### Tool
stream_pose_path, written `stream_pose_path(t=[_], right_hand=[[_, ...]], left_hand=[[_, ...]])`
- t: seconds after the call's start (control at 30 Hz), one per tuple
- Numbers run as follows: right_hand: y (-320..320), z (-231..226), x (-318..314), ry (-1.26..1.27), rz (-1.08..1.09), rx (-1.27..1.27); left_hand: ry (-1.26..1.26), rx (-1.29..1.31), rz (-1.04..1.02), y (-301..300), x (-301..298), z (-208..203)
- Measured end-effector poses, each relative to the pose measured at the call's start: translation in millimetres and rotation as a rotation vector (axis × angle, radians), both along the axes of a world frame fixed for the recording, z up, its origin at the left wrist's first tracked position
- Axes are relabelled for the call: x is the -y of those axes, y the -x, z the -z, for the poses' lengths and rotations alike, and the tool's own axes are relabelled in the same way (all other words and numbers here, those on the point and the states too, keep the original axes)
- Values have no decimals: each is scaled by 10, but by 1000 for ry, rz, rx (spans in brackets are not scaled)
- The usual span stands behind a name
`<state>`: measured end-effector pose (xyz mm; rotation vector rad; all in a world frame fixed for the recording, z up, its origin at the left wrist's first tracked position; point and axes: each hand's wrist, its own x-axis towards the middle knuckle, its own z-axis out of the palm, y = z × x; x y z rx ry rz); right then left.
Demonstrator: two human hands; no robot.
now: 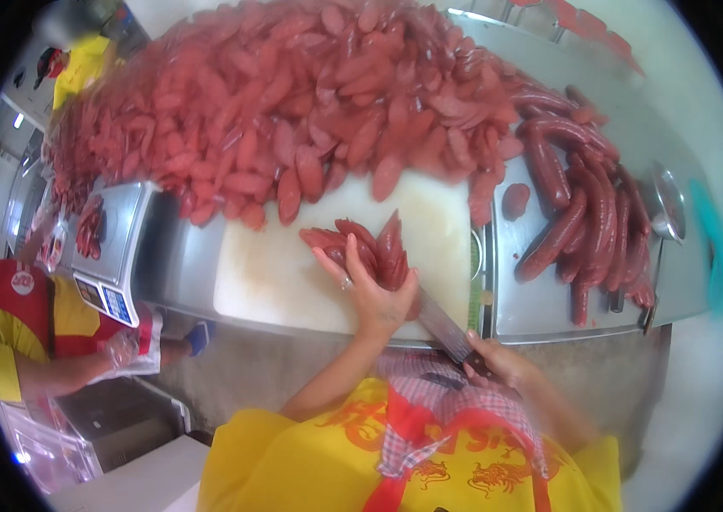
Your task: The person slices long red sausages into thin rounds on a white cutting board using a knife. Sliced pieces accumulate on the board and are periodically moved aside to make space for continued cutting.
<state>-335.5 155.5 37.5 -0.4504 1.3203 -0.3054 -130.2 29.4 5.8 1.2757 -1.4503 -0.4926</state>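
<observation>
At the far left we see another person's sleeve and gloved hand (122,348) beside a weighing scale (110,247) at the worktop's (182,264) near corner, a few red pieces lying on its pan, likely so that portions can be weighed close to the cutting. Moving right, a white cutting board (267,273) lies flat on the steel, and behind it a great heap of sliced sausage pieces (293,111) is pushed back, which keeps the board free for work. On the board our left hand (374,294) has its grip closed around a small bunch of sausages (370,247), fingers curled over them and pressing them down together so that they stay lined up. Just right of that hand a knife (447,328) runs slantwise from under the bunch to our right hand (498,363), whose grip is closed on the handle at the worktop's near edge, low and close to the body. Farther right, whole long sausages (583,222) lie in a loose pile on the steel, within reach of the knife hand, and a round metal bowl (667,205) sits beyond them.
</observation>
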Motion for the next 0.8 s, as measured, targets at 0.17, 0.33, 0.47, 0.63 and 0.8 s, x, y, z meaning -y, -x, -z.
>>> stream_pose_path(t=[0.17, 0.33, 0.47, 0.63, 0.8], right_hand=[[83, -331, 561, 159, 16, -93], [402, -950, 1853, 641, 191, -263], [796, -1276, 2204, 620, 405, -319], [1211, -988, 1424, 550, 514, -423], [1506, -980, 530, 352, 783, -466]], left_hand=[[199, -138, 122, 343, 817, 46], [442, -137, 248, 1112, 2487, -883], [194, 116, 182, 1458, 3246, -1311], [23, 776, 106, 1690, 3102, -512], [-94, 950, 67, 2055, 3440, -331]])
